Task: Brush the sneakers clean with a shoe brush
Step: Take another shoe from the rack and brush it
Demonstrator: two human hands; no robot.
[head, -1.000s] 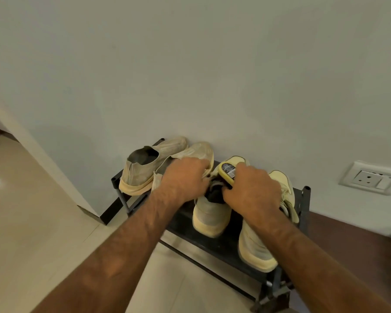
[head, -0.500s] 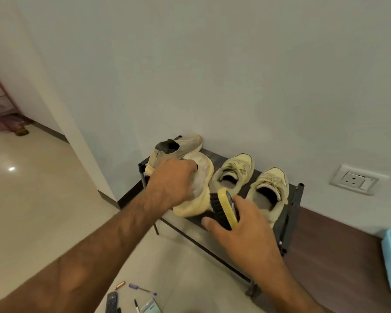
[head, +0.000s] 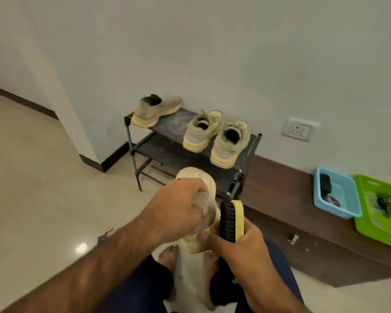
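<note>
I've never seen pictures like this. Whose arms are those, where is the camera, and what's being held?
There is no machine here: a person wears a camera on the head, looking down at their own hands. The left hand grips a pale sneaker; the right hand holds a yellow-backed shoe brush, black bristles facing the shoe. Behind, a dark shoe rack against the wall carries three more sneakers. To the right, a blue basket and a green basket sit on a low brown ledge.
</note>
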